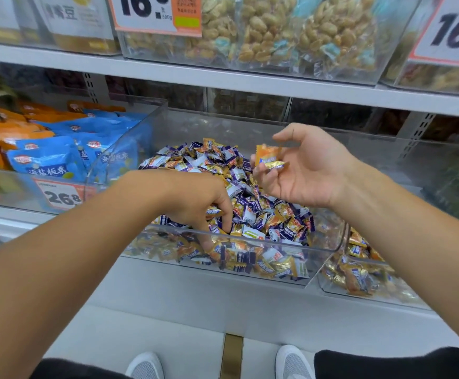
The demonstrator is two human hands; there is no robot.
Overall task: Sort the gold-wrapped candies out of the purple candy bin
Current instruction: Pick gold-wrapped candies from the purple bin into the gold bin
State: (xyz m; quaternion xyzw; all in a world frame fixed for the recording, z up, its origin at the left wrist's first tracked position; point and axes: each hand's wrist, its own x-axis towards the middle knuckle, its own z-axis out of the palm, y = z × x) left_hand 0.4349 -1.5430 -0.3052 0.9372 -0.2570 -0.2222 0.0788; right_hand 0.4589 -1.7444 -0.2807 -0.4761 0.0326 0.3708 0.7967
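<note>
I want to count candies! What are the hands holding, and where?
The right hand holds gold candies on its curled fingers. The left hand digs in the bin; its grip is hidden.

A white store shelf [195, 283] carries three clear plastic bins side by side. The middle bin [250, 239] is heaped with purple and gold wrapped candies. Touching its left side, another bin [31, 192] holds blue and orange snack pouches and wears a price tag [61, 196]. The right-hand bin [359, 292] holds what look like gold-wrapped candies, partly hidden by an arm.
</note>
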